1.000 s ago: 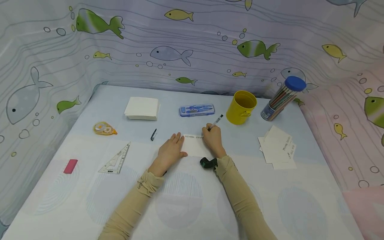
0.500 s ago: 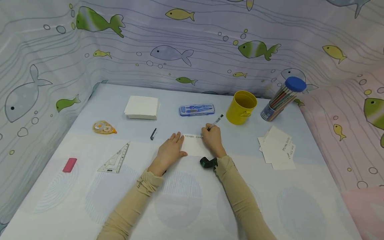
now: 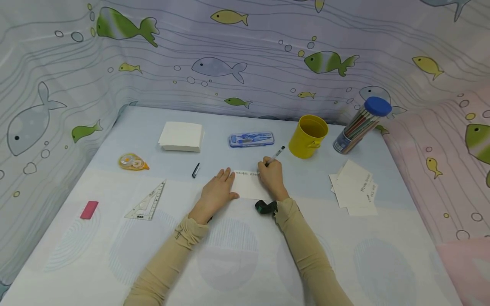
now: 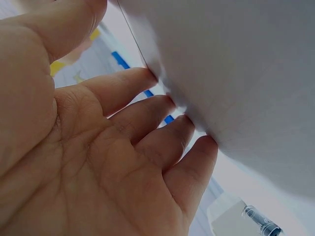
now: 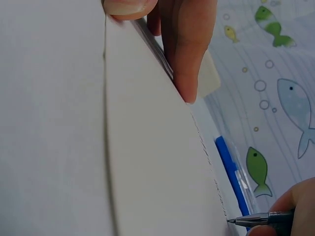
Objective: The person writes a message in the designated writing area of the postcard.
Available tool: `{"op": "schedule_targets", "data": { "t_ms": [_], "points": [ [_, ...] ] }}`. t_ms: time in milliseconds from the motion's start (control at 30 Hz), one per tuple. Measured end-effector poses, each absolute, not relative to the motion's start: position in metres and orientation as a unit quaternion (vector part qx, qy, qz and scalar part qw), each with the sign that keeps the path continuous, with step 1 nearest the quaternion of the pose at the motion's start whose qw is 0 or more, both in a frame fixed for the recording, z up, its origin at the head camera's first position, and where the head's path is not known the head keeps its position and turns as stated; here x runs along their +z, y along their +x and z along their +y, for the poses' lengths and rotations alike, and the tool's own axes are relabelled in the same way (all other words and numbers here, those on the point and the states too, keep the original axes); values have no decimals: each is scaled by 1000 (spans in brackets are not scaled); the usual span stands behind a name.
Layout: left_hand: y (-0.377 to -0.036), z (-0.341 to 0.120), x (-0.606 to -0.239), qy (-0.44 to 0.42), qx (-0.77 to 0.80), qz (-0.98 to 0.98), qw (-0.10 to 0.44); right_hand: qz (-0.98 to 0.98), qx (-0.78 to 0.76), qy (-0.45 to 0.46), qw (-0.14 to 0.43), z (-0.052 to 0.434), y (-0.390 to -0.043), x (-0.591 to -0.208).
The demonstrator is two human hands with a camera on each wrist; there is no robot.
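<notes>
A small white card (image 3: 248, 186) lies on the table in front of me, with a line of writing along its far edge. My left hand (image 3: 217, 192) rests flat on the card's left side, fingers straight (image 4: 147, 113). My right hand (image 3: 271, 178) grips a pen (image 3: 274, 156) with its tip on the card's top right corner; the tip (image 5: 231, 221) touches the end of the written line on the card (image 5: 152, 162). A black wrist camera (image 3: 265, 207) sits under the right wrist.
A pen cap (image 3: 196, 170), a set square (image 3: 147, 202), a pink eraser (image 3: 89, 210) and a correction tape (image 3: 132, 162) lie to the left. A white card stack (image 3: 180, 137), a blue case (image 3: 251, 140), a yellow cup (image 3: 308, 136), a pencil tube (image 3: 361, 125) and written cards (image 3: 356, 188) are nearby.
</notes>
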State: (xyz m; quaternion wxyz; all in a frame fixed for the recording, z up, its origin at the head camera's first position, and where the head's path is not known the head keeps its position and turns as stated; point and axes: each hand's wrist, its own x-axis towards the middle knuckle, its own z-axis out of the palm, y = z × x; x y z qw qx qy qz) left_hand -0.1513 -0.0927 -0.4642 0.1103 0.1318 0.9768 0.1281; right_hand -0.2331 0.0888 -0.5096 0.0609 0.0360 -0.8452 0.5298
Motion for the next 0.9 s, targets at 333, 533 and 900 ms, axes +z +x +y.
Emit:
{"op": "schedule_targets", "data": {
  "t_ms": [333,533,900],
  "points": [
    [-152,-94,-464,129,134,976,112,-854,514,52,55,89,-236,-510],
    [-154,-91,-462,132,140,975,113,-865,496,50,61,92,-237,-509],
    [-153,-93,-466,133,139,975,112,-825,558,23,89,94,-233,-513]
  ]
}}
